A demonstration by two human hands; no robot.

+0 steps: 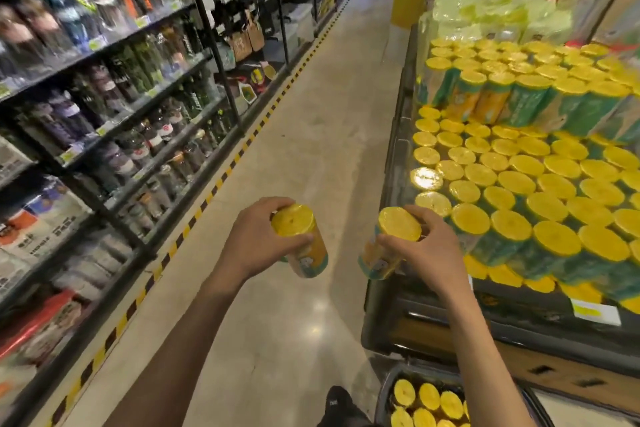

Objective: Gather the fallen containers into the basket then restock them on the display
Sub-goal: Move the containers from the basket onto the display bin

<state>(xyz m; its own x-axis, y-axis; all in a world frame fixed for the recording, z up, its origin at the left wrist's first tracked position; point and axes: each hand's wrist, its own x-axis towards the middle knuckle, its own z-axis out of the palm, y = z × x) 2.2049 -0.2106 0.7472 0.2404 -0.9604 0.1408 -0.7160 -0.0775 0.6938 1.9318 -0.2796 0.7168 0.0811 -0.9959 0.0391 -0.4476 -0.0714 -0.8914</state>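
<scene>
Yellow lids everywhere: one in each of my hands and rows of them on the display (393, 163) to my right. My left hand (256, 243) grips a container (306, 256) from the side, fingers curled round it just under its lid, out over the bare floor (294, 149). My right hand (429, 253) grips a second container (398, 225) the same way, at the near left corner of the display, close to the front row of stacked containers (512, 184). Both are tilted, lids toward me, and neither is set down.

The basket (382, 392) sits low beside my shoe (337, 402), under my right forearm, with more yellow-lidded containers (429, 395) standing upright in it. So I judge the gathering is done and I am in the restocking step, with a fair part of it ahead, going by what the basket holds.

The next move, as I see it, is to stand the right-hand container upright in a free place at the edge of the lower tier, lid up and level with its neighbours, then let go without knocking the row. My own hand hides that corner, so I cannot tell whether a gap is there. The left-hand container has further to travel; it needs to cross to the display and go in beside the first.

Dark shelves (104, 97) of bottles run along my left.
</scene>
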